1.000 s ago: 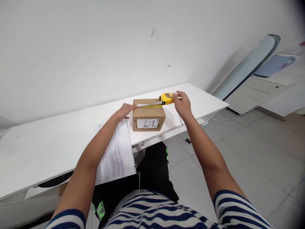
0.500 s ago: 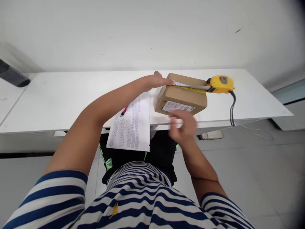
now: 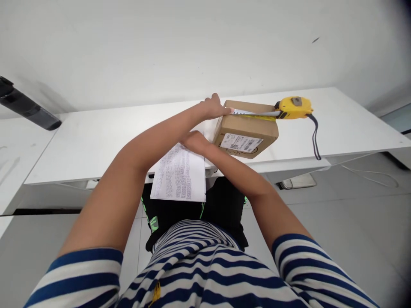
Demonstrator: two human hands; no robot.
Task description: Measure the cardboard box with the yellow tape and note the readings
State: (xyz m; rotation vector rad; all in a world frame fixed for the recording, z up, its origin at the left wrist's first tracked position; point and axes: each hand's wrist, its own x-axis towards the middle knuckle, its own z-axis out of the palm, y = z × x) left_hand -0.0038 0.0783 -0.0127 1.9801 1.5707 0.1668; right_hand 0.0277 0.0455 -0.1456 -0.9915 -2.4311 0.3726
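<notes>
A small brown cardboard box point(image 3: 248, 128) with a white label stands on the white table point(image 3: 96, 137). A yellow tape measure point(image 3: 293, 107) rests at the box's right top edge, its blade stretched across the top. My left hand point(image 3: 214, 107) pins the blade's end against the box's left top corner, fingers closed on it. My right hand point(image 3: 194, 141) reaches under my left forearm over a printed paper sheet point(image 3: 180, 173); its fingers are hidden behind the forearm.
The paper sheet overhangs the table's front edge. A black strap hangs from the tape measure over the table. A dark cylindrical object point(image 3: 27, 109) lies at the far left. A white wall rises behind the table. A cable lies on the tiled floor at the right.
My right hand let go of the tape measure, came back past the box front and now reaches left under my left forearm. My left hand stays on the blade's end.
</notes>
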